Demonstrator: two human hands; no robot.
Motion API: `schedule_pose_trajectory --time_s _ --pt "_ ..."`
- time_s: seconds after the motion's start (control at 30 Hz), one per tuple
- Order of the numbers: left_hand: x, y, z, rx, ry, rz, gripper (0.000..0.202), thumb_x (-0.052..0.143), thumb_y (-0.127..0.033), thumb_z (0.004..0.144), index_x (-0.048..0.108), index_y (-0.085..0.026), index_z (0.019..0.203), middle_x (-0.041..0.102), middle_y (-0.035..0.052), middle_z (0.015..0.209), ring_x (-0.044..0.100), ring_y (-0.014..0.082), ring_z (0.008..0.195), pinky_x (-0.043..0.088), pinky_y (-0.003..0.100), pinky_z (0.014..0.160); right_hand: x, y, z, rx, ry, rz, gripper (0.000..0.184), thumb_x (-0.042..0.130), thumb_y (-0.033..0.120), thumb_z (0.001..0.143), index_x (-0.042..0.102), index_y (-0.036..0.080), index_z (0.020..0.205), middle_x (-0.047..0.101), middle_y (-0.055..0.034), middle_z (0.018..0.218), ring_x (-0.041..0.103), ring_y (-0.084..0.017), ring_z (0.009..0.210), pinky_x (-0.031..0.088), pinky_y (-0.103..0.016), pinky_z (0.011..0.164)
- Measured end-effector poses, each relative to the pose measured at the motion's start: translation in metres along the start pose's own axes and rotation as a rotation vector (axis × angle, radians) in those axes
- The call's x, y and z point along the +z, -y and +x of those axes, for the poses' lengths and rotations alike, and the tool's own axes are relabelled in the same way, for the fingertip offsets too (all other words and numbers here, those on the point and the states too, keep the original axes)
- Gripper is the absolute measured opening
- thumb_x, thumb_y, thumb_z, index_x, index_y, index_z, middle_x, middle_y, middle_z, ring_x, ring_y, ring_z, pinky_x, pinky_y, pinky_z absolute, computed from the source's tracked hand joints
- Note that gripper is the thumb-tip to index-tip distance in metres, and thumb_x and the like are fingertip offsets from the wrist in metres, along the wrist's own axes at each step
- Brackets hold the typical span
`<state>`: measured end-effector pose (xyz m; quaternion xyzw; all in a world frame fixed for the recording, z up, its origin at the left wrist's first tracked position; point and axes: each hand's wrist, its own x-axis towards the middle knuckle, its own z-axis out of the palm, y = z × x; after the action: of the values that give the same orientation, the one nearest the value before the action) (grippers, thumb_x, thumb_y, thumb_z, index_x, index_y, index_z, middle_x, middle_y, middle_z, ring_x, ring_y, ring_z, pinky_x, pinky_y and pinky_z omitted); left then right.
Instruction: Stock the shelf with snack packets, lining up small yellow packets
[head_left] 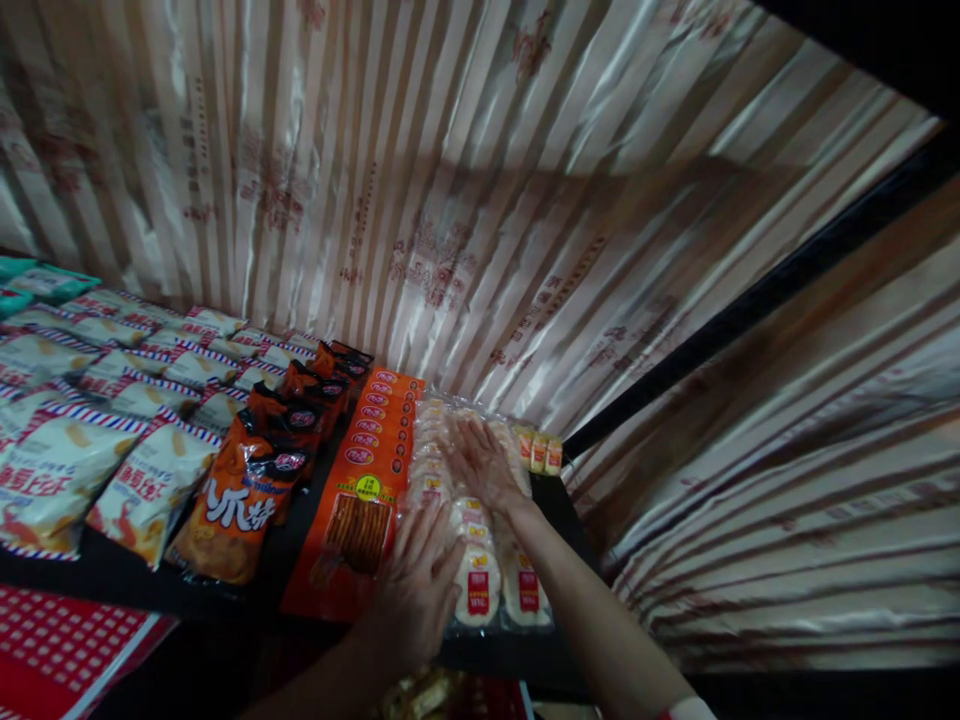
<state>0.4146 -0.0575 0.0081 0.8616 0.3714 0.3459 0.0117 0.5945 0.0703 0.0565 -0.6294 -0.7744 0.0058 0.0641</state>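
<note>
My left hand [427,560] lies with fingers stretched out along the left side of the clear-wrapped white crackers [478,580], beside a stack of orange snack packets [345,530]. Farther back, my right hand [480,455] rests flat with spread fingers on top of the cracker packets. The crackers are laid in overlapping rows with small red labels, and parts of them are hidden beneath both hands. Neither hand is closed around anything.
Orange-and-black snack bags [240,500] and white snack bags [154,480] stand in rows at left. Small yellow packs [538,452] sit at the back right. Striped wrapping [420,200] hangs behind, crossed by a black pole [750,300]. A red checked package [60,640] lies lower left.
</note>
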Motion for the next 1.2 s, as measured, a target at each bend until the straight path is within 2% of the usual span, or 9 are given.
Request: schedule_pose_trajectory --time_s 0.1,0.23,0.33,0.43,0.53,0.67,0.83,1.0,1.2 --pt "0.003 -0.009 0.002 0.004 0.070 -0.033 0.045 0.044 -0.033 0.089 0.044 -0.020 0.133 0.028 0.0117 0.149 0.016 0.0311 0.139 0.025 0.051 0.109 -0.002 0.008 0.003 0.098 0.059 -0.019 0.065 0.032 0.061 0.087 0.023 0.031 0.144 0.021 -0.0036 0.152 0.007 -0.028 0.141 0.018 -0.052 0.110" --pt "0.009 -0.020 0.002 0.004 0.140 -0.043 0.053 0.042 -0.041 0.090 0.035 -0.023 0.139 0.026 0.0128 0.150 0.016 0.0321 0.139 0.018 0.053 0.109 -0.003 0.014 0.006 0.107 0.100 -0.029 0.065 0.031 0.064 0.086 0.023 0.033 0.144 0.021 -0.0035 0.153 0.008 -0.030 0.141 0.016 -0.051 0.110" --pt "0.015 -0.027 0.004 -0.003 0.148 -0.036 0.056 0.042 -0.048 0.088 0.033 -0.026 0.140 0.023 0.0124 0.151 0.017 0.0330 0.139 0.011 0.054 0.108 0.001 0.016 0.008 0.114 0.086 -0.053 0.064 0.033 0.061 0.087 0.028 0.030 0.143 0.023 -0.0061 0.152 0.008 -0.029 0.141 0.014 -0.048 0.110" --pt "0.021 -0.031 0.006 -0.039 0.151 0.000 0.058 0.043 -0.051 0.087 0.034 -0.027 0.139 0.026 0.0132 0.149 0.018 0.0355 0.138 0.009 0.056 0.106 0.004 0.019 0.012 0.089 0.057 -0.059 0.063 0.033 0.061 0.087 0.028 0.031 0.143 0.024 -0.0056 0.152 0.008 -0.028 0.141 0.015 -0.047 0.110" --pt "0.028 -0.032 0.005 -0.058 0.134 0.046 0.058 0.041 -0.052 0.087 0.036 -0.025 0.138 0.031 0.0138 0.147 0.018 0.0365 0.137 0.005 0.057 0.105 0.006 0.025 0.016 0.047 0.071 -0.066 0.063 0.031 0.064 0.087 0.026 0.034 0.143 0.024 -0.0043 0.152 0.009 -0.030 0.141 0.014 -0.050 0.109" --pt "0.037 -0.034 0.003 -0.103 0.095 0.084 0.056 0.038 -0.053 0.088 0.038 -0.026 0.137 0.032 0.0120 0.147 0.018 0.0385 0.137 0.000 0.059 0.104 0.009 0.028 0.018 0.085 0.089 -0.087 0.065 0.030 0.066 0.085 0.024 0.037 0.143 0.021 -0.0047 0.153 0.008 -0.034 0.140 0.013 -0.054 0.108" --pt "0.040 -0.036 0.003 -0.109 0.127 0.054 0.054 0.040 -0.050 0.087 0.036 -0.030 0.138 0.033 0.0110 0.147 0.020 0.0396 0.136 0.003 0.062 0.104 0.012 0.027 0.018 0.094 0.081 -0.083 0.067 0.031 0.068 0.084 0.024 0.036 0.143 0.019 -0.0080 0.153 0.008 -0.036 0.139 0.013 -0.055 0.107" --pt "0.037 -0.032 0.002 -0.112 0.193 -0.017 0.057 0.042 -0.050 0.086 0.032 -0.033 0.139 0.025 0.0094 0.151 0.023 0.0395 0.135 0.009 0.063 0.105 0.014 0.029 0.018 0.083 0.065 -0.065 0.062 0.033 0.061 0.087 0.030 0.032 0.141 0.024 -0.0087 0.151 0.010 -0.034 0.140 0.012 -0.054 0.108" --pt "0.037 -0.033 0.005 -0.113 0.227 -0.041 0.063 0.052 -0.052 0.081 0.034 -0.031 0.138 0.024 0.0084 0.151 0.024 0.0386 0.135 0.009 0.064 0.106 0.014 0.030 0.017 0.132 0.097 -0.017 0.068 0.031 0.067 0.084 0.025 0.035 0.143 0.017 -0.0072 0.154 0.003 -0.038 0.139 0.013 -0.058 0.106"
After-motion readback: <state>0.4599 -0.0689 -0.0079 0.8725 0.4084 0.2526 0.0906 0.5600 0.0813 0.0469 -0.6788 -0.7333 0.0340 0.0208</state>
